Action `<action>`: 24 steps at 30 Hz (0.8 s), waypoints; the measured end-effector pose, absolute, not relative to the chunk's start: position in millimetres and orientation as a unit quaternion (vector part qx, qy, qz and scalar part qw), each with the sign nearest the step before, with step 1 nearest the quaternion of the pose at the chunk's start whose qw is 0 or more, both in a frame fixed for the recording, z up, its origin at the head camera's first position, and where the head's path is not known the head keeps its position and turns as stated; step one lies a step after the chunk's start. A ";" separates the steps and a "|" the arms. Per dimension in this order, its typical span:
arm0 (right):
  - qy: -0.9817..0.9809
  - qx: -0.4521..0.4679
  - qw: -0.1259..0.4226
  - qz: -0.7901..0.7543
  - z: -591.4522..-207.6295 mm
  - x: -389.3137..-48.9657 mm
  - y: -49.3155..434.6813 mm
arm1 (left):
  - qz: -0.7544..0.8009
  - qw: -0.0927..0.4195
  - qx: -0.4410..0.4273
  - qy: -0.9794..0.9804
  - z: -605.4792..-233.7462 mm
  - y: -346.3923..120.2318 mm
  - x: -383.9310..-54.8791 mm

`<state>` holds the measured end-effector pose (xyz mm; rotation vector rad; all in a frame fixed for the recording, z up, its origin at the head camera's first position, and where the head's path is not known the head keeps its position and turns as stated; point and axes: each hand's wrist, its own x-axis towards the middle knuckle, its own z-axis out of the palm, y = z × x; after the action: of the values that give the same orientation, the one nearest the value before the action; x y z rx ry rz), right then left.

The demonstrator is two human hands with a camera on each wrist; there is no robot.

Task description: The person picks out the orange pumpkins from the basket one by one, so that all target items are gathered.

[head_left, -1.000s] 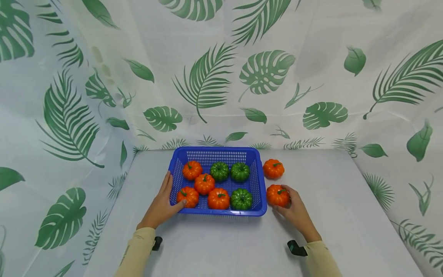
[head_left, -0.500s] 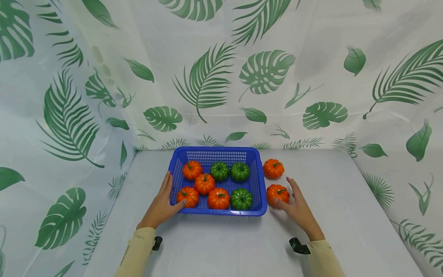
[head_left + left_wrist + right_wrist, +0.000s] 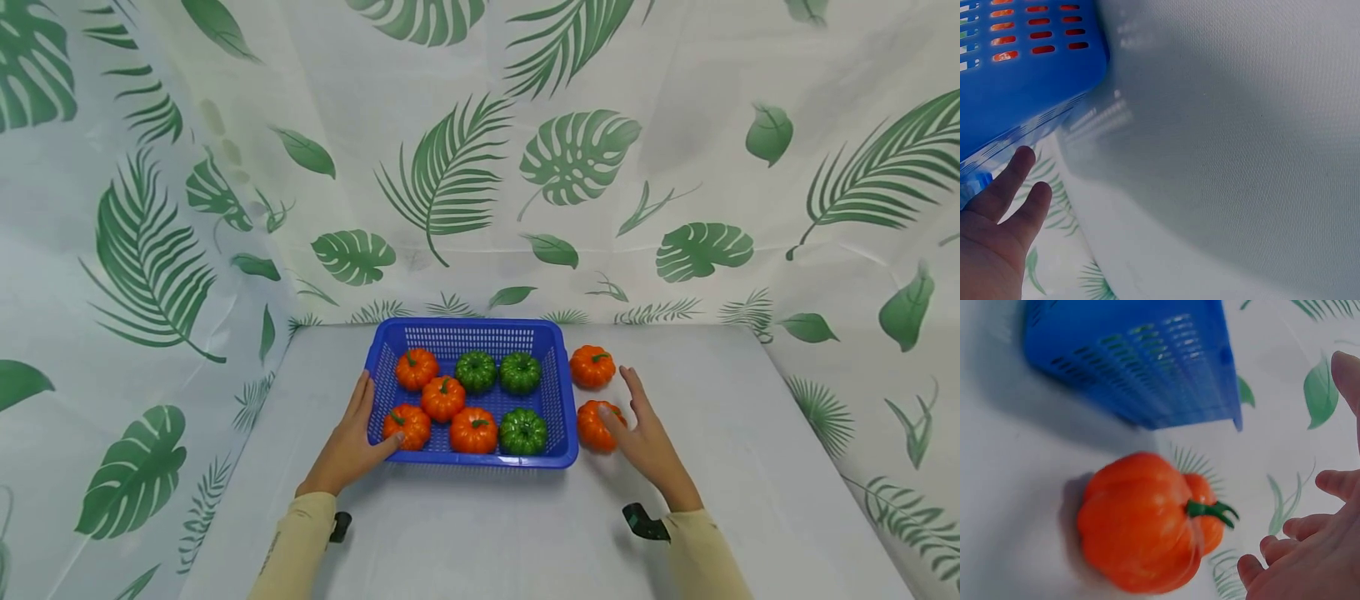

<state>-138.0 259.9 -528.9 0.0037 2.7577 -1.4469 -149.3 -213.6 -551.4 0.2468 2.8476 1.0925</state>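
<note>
My left hand [image 3: 352, 443] lies at the left side of a blue plastic basket [image 3: 480, 459], fingers straight along its wall and thumb over the front rim. In the left wrist view, two extended fingers [image 3: 1036, 209] show beside the basket's perforated wall. My right hand [image 3: 654, 450] hovers with spread fingers over the right of an orange toy pumpkin [image 3: 592, 432], its thumb overlapping it in the head view. The right wrist view shows that pumpkin [image 3: 1138, 528], green-stemmed, apart from the fingers. A second orange pumpkin [image 3: 591, 367] stands just behind, right of the basket.
Inside the basket are several orange pumpkins [image 3: 474, 431] and 3 green ones [image 3: 523, 432]. The white table [image 3: 480, 533] ends at a leaf-print curtain [image 3: 465, 292] behind and at the sides. Dark wrist cameras [image 3: 643, 523] are strapped on both wrists.
My right hand has released the front orange pumpkin; its fingers have straightened, spread and moved slightly up and back. The pumpkin stays beside the basket. My left hand has not moved.
</note>
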 end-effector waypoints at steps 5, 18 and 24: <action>0.879 -0.019 0.010 -0.477 -522.1 -141.6 251.3 | 0.358 0.041 0.082 0.929 -552.4 -214.0 -149.6; 0.842 -0.094 0.005 -0.531 -504.7 -148.6 233.5 | 0.356 0.050 0.075 0.930 -551.3 -213.8 -149.2; 0.850 -0.106 0.014 -0.516 -496.3 -155.6 226.3 | 0.356 0.048 0.079 0.930 -550.4 -214.6 -149.3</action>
<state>-155.6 226.3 -496.3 -0.3316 2.6471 -1.6064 -149.3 -214.6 -550.4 0.2394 2.8350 1.0869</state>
